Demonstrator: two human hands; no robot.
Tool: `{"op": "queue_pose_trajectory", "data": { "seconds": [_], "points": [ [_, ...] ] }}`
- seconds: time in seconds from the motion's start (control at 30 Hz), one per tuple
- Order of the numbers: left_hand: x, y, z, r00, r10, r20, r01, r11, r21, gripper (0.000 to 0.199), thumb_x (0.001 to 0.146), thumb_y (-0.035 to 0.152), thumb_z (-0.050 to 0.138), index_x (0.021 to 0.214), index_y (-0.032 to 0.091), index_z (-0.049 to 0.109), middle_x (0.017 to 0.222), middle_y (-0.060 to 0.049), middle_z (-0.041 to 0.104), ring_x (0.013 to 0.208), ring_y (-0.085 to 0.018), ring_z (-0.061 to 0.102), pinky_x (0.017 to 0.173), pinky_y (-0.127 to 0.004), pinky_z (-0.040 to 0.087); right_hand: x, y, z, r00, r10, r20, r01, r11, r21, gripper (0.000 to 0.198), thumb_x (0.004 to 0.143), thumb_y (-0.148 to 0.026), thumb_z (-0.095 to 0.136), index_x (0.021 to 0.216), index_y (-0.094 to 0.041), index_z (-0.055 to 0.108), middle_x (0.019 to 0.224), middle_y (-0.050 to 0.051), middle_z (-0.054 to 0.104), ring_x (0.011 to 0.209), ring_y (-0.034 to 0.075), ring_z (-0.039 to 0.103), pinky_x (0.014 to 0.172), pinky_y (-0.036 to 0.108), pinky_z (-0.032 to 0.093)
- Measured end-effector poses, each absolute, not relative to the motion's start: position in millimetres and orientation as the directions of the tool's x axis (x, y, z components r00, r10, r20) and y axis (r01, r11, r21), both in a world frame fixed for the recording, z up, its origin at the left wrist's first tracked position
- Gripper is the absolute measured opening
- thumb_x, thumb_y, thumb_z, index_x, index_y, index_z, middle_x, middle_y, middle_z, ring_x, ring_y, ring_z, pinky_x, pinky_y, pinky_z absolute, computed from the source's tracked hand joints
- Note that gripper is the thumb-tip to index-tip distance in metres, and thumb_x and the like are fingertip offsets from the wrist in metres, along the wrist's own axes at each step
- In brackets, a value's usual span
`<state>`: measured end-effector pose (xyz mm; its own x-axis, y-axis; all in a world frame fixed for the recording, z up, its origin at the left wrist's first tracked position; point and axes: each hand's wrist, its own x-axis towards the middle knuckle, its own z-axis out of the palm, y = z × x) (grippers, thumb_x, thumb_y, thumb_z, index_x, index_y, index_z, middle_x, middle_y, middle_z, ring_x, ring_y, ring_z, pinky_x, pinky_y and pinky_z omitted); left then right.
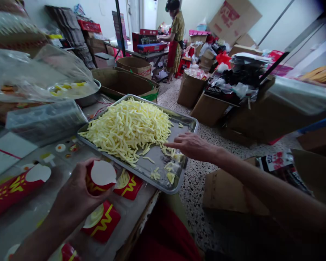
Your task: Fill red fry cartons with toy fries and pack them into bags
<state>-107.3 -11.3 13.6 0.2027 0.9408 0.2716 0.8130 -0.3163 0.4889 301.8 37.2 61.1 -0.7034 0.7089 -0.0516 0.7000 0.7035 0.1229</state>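
Observation:
My left hand (pixel 77 186) is wrapped round a red french fry carton (pixel 101 175) with a yellow zigzag, its white inside facing up. Above the right part of a metal tray (pixel 154 179), my right hand (pixel 191 145) reaches in with its fingers stretched out and the fingertips by the edge of the heap. Whether they touch it I cannot tell. Pale yellow fry-shaped sticks (pixel 130 125) are piled high in the tray, and a few loose pieces lie near its front corner. Two more red cartons, one (pixel 129 185) beside the tray and one (pixel 103 221) nearer me, hold pale sticks.
A stack of red cartons (pixel 16 188) lies at the left. Clear plastic trays (pixel 46 119) and a plastic-covered metal bowl (pixel 95 92) stand behind it. Cardboard boxes (pixel 228 192) crowd the floor at right. A person (pixel 176 36) stands at a far table with a red machine.

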Motion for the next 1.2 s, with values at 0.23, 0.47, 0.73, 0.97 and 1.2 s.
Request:
{"op": "queue_pose_trajectory", "data": {
  "seconds": [0.23, 0.47, 0.73, 0.97, 1.2],
  "points": [
    [-63.7, -18.0, 28.8, 0.294, 0.921, 0.256, 0.807, -0.383, 0.450, 0.079, 0.071, 0.048, 0.077, 0.138, 0.033, 0.039, 0.131, -0.006, 0.060, 0.106, -0.029, 0.067, 0.089, -0.041, 0.060, 285.4, 80.8, 51.3, -0.867, 0.399, -0.298, 0.382, 0.917, 0.115, 0.045, 0.093, -0.008, 0.054, 0.133, -0.029, 0.060, 0.096, 0.002, 0.067, 0.084, 0.017, 0.053, 0.079, 0.034, 0.033],
    [-48.2, -23.6, 26.0, 0.319, 0.920, 0.226, 0.776, -0.391, 0.495, 0.078, 0.071, 0.050, 0.078, 0.138, 0.031, 0.043, 0.132, -0.008, 0.063, 0.106, -0.029, 0.069, 0.087, -0.039, 0.060, 280.6, 93.3, 33.1, -0.879, 0.358, -0.316, 0.341, 0.934, 0.110, 0.011, 0.090, -0.013, 0.062, 0.086, -0.020, 0.069, 0.089, 0.002, 0.064, 0.082, 0.017, 0.052, 0.080, 0.034, 0.035],
    [-25.1, -2.4, 19.2, 0.372, 0.906, 0.204, 0.768, -0.423, 0.481, 0.082, 0.072, 0.051, 0.079, 0.142, 0.027, 0.043, 0.134, -0.009, 0.064, 0.114, -0.031, 0.067, 0.099, -0.042, 0.055, 274.8, 86.5, 18.6, -0.844, 0.486, -0.228, 0.490, 0.871, 0.041, 0.009, 0.088, -0.017, 0.063, 0.082, -0.020, 0.068, 0.100, 0.006, 0.063, 0.082, 0.016, 0.049, 0.072, 0.030, 0.038],
    [-33.2, 1.5, 18.9, 0.309, 0.945, 0.110, 0.765, -0.316, 0.561, 0.080, 0.068, 0.050, 0.080, 0.137, 0.024, 0.046, 0.128, -0.009, 0.067, 0.109, -0.029, 0.069, 0.092, -0.040, 0.057, 290.7, 61.2, 11.4, -0.497, 0.867, 0.041, 0.710, 0.434, -0.555, 0.016, 0.073, -0.013, 0.065, 0.085, -0.018, 0.074, 0.082, 0.003, 0.068, 0.069, 0.011, 0.056, 0.065, 0.026, 0.041],
    [26.4, 34.2, 30.2, 0.415, 0.910, 0.003, 0.853, -0.391, 0.346, 0.063, 0.066, 0.028, 0.080, 0.122, 0.021, 0.052, 0.118, -0.012, 0.068, 0.102, -0.032, 0.069, 0.082, -0.040, 0.056, 281.5, 50.2, 16.5, -0.016, 0.975, -0.220, 0.018, -0.220, -0.975, 0.030, 0.055, -0.035, 0.083, 0.071, -0.017, 0.066, 0.065, -0.002, 0.065, 0.056, 0.009, 0.055, 0.061, 0.026, 0.050]
  ]
}}
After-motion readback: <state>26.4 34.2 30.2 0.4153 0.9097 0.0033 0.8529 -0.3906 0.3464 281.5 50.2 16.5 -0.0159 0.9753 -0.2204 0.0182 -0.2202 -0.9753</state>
